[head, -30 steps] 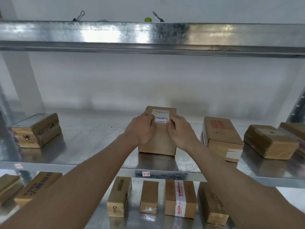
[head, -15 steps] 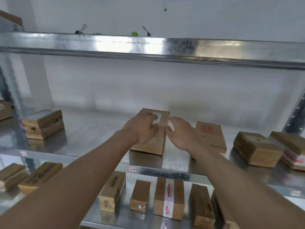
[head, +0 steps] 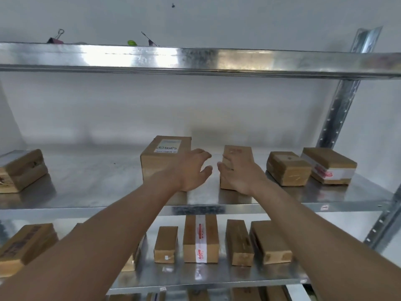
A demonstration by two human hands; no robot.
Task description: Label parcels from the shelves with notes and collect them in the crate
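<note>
Both hands have come off the labelled parcel (head: 166,158), which they held one second earlier. Left hand (head: 191,170) hovers beside the parcel's right side, forearm extended, fingers loosely spread and holding nothing. Right hand (head: 237,173) hovers in front of the neighbouring parcel (head: 237,153), fingers relaxed; contact cannot be determined. The labelled parcel rests on the middle shelf (head: 97,183), long axis running front to back, white note (head: 167,146) facing up.

We count five parcels on the middle shelf (head: 91,187), six on the lower shelf (head: 217,275), two hands, two binder clips up top.
</note>
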